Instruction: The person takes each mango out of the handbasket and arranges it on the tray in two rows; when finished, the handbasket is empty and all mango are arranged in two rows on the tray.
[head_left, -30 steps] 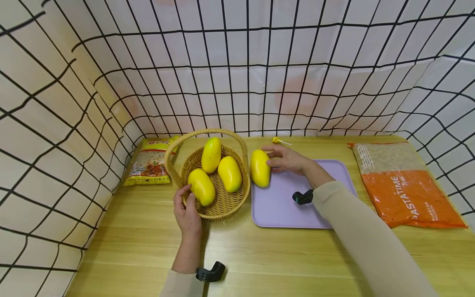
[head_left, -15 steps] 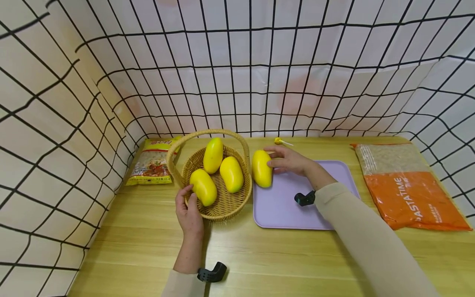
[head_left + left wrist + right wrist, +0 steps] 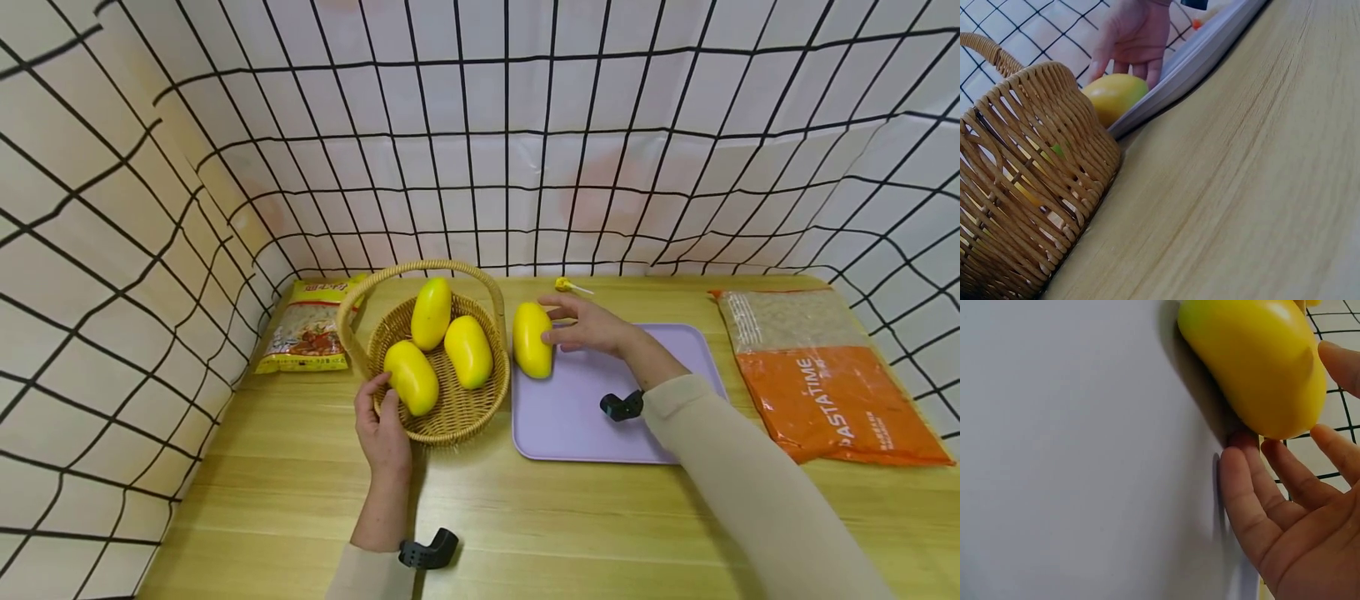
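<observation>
My left hand [image 3: 383,433] rests against the left front of a wicker basket [image 3: 450,429], fingertips at its rim beside a yellow mango [image 3: 411,379]. Two more mangoes, one at the back [image 3: 431,314] and one on the right [image 3: 468,352], lie in the basket. A separate mango [image 3: 532,340] lies on the left part of a lilac tray [image 3: 585,425]. Around its right end are the spread fingers of my right hand [image 3: 588,325]; in the right wrist view the thumb [image 3: 1341,365] stands off the mango [image 3: 1266,369], with fingertips close at its end. The left wrist view does not show my left hand.
A yellow food packet [image 3: 311,329] lies left of the basket, its edge behind the handle. A yellow lollipop [image 3: 564,284] lies behind the tray. To the right is a large orange pasta bag [image 3: 825,383]. Grid-patterned cloth [image 3: 480,167] walls the table's back and sides.
My right hand and the mango beside it have shifted very slightly right on the tray. The whole head view moved a little at first. My left hand stays at the basket.
</observation>
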{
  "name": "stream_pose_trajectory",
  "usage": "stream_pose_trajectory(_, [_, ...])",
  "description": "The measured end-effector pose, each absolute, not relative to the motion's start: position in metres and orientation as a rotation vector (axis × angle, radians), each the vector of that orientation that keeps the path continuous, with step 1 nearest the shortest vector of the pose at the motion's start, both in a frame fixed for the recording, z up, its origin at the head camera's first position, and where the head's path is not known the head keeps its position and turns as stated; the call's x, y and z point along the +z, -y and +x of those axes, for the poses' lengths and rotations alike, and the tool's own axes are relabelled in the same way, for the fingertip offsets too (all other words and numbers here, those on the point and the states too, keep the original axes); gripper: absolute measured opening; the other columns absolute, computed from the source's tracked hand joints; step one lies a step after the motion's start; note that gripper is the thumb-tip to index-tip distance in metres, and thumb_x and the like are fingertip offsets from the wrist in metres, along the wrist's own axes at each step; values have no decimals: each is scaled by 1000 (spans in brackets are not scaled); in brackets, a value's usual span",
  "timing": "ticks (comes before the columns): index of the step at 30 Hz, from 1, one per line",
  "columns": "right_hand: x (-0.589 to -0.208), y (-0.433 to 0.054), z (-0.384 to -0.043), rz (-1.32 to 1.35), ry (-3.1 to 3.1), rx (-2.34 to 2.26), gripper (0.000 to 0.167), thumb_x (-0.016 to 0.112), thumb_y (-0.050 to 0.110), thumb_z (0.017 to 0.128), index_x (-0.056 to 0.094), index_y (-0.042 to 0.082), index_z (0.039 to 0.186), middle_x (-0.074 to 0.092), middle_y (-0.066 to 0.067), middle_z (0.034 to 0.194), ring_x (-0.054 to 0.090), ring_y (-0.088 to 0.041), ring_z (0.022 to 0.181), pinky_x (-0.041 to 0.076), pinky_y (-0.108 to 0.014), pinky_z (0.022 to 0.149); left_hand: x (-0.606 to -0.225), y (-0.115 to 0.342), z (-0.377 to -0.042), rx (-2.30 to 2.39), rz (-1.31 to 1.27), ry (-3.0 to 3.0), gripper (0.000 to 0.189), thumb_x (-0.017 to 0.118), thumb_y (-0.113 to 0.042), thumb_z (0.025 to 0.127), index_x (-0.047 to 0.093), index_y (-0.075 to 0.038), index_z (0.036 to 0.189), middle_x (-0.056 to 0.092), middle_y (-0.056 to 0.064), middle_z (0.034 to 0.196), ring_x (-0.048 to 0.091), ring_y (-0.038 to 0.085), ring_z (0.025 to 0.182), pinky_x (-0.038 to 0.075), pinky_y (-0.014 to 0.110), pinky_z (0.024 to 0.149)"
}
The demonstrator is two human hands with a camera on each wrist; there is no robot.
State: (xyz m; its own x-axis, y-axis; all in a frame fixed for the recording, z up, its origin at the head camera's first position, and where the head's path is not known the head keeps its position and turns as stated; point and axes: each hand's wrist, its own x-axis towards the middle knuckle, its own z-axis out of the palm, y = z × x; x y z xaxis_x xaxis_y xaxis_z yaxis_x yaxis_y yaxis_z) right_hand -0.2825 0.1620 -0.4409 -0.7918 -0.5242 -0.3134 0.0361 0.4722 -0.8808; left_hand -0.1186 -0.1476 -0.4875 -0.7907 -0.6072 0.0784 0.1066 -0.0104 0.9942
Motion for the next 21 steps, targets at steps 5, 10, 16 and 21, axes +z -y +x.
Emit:
stream_pose_trajectory(5, [-431,-167,-271,-448,-2291,-1222,82,73,32,94,29,18,161,37,-20,161,51,-44,137,50,-54,106,-489,146,-117,-1856,514,1765,26,52,-4,99,62,3,122,55,14,137,41,22,142,27,40,119])
stream_pose_trajectory(10, [-414,-175,-243,-563,-2408,-1143,77,73,29,94,33,17,160,41,-20,159,55,-40,134,50,-54,106,-492,145,-117,-1858,501,1773,26,53,-4,98,62,3,122,54,16,138,40,24,143,26,41,119])
stream_pose_trajectory(16, [-400,-171,-198,-755,-2507,-1078,73,76,32,92,43,15,154,50,-15,152,60,-35,128,48,-55,107,-493,148,-117,-1858,499,1773,26,53,-5,99,63,2,122,53,16,141,38,25,145,24,45,121])
stream_pose_trajectory(21, [-394,-152,-164,-964,-2612,-1114,60,80,23,89,57,15,143,63,-9,137,64,-29,119,54,-50,100,-490,150,-118,-1854,486,1772,26,52,-4,99,62,3,122,51,17,143,37,27,146,23,46,122])
